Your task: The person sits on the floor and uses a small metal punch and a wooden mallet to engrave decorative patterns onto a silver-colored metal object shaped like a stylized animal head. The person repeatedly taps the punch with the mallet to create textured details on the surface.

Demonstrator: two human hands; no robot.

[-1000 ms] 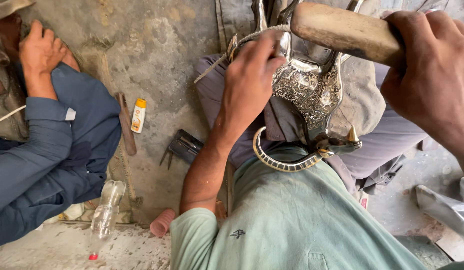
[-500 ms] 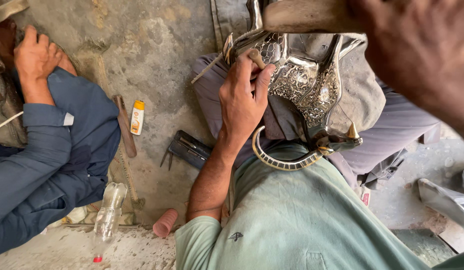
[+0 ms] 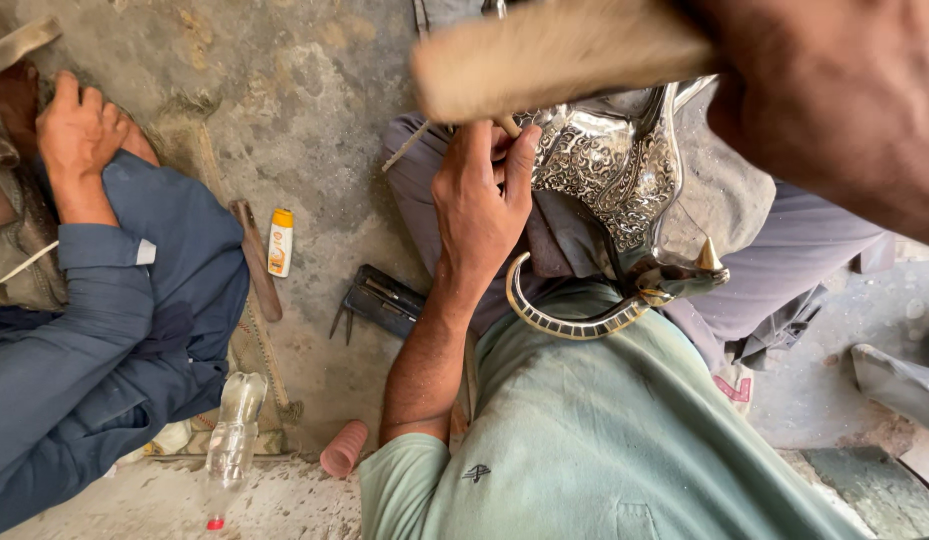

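Two hands: left hand [image 3: 481, 205] on embossed silver vessel [image 3: 614, 165], right hand [image 3: 834, 95] around wooden handle [image 3: 559, 60].

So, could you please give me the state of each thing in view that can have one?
Left hand: pressed on the ornate metal piece.
Right hand: raised, gripping a blurred wooden handle.
Plastic bottle: lying on the floor, empty.
Small yellow bottle: lying flat, capped.
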